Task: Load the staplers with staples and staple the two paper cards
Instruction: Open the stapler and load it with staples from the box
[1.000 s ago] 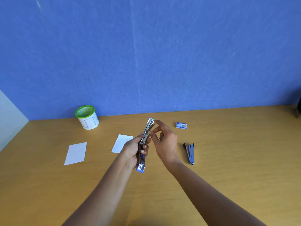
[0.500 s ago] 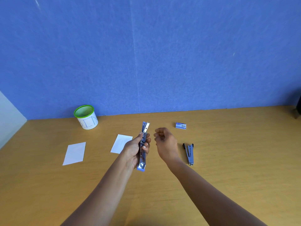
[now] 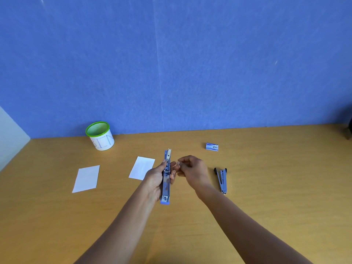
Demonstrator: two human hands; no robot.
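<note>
My left hand (image 3: 154,180) is shut around a blue and silver stapler (image 3: 165,192), swung open into one long straight line and held above the desk, pointing away from me. My right hand (image 3: 192,170) hovers just right of the stapler's upper part, its fingertips pinched together; I cannot tell whether something small sits between them. A second stapler (image 3: 222,179) lies partly open on the desk, right of my right hand. Two white paper cards lie flat: one (image 3: 86,178) at the left, one (image 3: 143,167) partly behind my left hand. A small blue staple box (image 3: 211,147) lies further back.
A white cup with a green mesh rim (image 3: 101,137) stands at the back left of the wooden desk (image 3: 266,197), against a blue partition wall (image 3: 171,63). A dark object (image 3: 349,130) shows at the far right edge.
My right hand let go of the stapler's top arm and drew back to the right, then closed in again. The stapler went from bent at the top to fully straight.
</note>
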